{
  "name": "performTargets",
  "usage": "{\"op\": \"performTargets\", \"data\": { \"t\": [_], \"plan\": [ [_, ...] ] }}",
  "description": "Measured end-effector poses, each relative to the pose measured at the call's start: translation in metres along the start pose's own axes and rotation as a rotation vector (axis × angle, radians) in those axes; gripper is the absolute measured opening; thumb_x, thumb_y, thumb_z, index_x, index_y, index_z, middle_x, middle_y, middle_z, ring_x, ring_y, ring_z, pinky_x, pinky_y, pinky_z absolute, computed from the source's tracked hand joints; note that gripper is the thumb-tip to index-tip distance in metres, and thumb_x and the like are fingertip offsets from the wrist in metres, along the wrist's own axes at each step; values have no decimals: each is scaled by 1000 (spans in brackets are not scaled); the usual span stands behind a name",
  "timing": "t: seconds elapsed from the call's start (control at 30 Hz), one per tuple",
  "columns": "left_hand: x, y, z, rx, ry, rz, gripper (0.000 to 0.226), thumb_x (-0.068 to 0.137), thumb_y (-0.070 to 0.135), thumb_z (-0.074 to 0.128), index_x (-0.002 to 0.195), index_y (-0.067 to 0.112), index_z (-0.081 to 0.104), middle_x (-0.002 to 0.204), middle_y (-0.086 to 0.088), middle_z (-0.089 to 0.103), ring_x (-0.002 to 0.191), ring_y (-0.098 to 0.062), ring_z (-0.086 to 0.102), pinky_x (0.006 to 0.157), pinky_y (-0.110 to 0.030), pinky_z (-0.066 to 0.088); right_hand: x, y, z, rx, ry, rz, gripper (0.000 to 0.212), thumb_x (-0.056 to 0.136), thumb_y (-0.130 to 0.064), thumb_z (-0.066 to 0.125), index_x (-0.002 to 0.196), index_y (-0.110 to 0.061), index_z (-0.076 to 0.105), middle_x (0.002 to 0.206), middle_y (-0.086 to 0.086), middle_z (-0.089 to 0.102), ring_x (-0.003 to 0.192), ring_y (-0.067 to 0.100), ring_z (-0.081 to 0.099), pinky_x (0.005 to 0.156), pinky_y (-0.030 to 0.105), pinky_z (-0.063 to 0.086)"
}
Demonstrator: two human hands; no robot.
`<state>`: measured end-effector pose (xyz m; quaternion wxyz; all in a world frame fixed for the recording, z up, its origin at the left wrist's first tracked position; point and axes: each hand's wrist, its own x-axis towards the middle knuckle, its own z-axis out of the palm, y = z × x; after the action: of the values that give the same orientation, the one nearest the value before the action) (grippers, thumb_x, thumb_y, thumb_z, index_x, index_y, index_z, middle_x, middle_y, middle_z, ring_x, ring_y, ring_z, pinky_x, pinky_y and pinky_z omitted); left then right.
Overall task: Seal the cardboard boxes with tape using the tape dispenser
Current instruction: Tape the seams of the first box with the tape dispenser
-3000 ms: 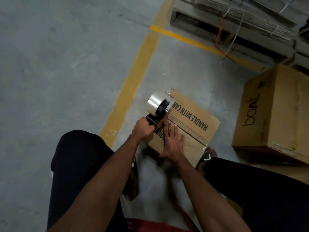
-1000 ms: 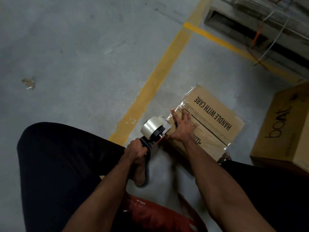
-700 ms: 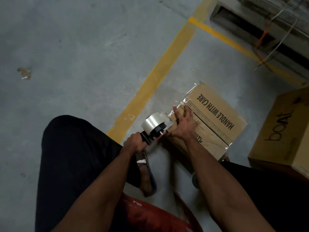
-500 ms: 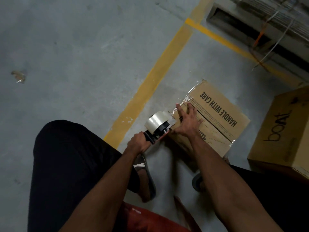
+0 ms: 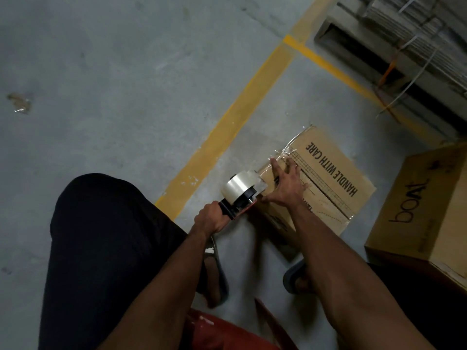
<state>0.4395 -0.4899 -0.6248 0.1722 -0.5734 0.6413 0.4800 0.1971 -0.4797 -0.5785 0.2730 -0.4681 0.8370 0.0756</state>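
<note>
Cardboard box [image 5: 326,183] looks light, so I'd brace its top: right hand [image 5: 286,186] flat, left hand [image 5: 211,219] gripping tape dispenser [image 5: 240,193].

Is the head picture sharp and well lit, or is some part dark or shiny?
Head view: dim overall; glare on the tape roll; printing on the cardboard box stays legible; dark trousers lose detail; yellow floor line bends from wide-angle distortion.

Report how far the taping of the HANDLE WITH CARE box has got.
Done: clear tape already lies along the top seam of the small box. In hand: the left hand grips the tape dispenser at the box's near edge while the right hand presses flat on the top. Left: cutting this strip; whether the big boat box is sealed cannot be told.
</note>
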Motion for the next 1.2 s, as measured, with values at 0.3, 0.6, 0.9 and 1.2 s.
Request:
{"op": "performTargets", "data": {
  "t": [0.3, 0.6, 0.9, 1.2],
  "plan": [
    [2, 2, 2, 2, 25, -24, 46, 82, 50, 63, 115, 18, 58, 112, -7, 65, 97, -34, 65, 86, -41, 55, -60, -61, 12, 539, 17, 69, 114, 60, -91, 67, 150, -26, 40, 142, 0, 41, 127, 26, 54, 107, 52, 45],
    [4, 5, 1, 57, 70, -26, 43, 77, 50, 64, 106, 19, 57, 105, -6, 66, 93, -32, 66, 76, -39, 54, -66, -102, 26, 194, 168, 223, 114, 47, -64, 88, 136, -10, 42, 132, 4, 45, 120, 27, 54, 105, 59, 38],
    [-1, -15, 17, 144, 140, -17, 27, 87, 30, 56, 110, 15, 57, 110, -12, 66, 101, -37, 64, 79, -41, 52, -64, -84, 52, 183, 64, 159, 122, 44, -84, 77, 142, -19, 43, 139, 7, 33, 144, 39, 22, 106, 77, 29],
    [14, -24, 18, 130, 278, -112, 25, 81, 32, 65, 99, 14, 66, 91, -10, 69, 81, -36, 67, 67, -37, 55, -40, -54, 22, 229, 221, 111, 64, 83, -85, 48, 79, -22, 58, 82, -2, 61, 85, 26, 60, 70, 33, 46]
  ]
}}
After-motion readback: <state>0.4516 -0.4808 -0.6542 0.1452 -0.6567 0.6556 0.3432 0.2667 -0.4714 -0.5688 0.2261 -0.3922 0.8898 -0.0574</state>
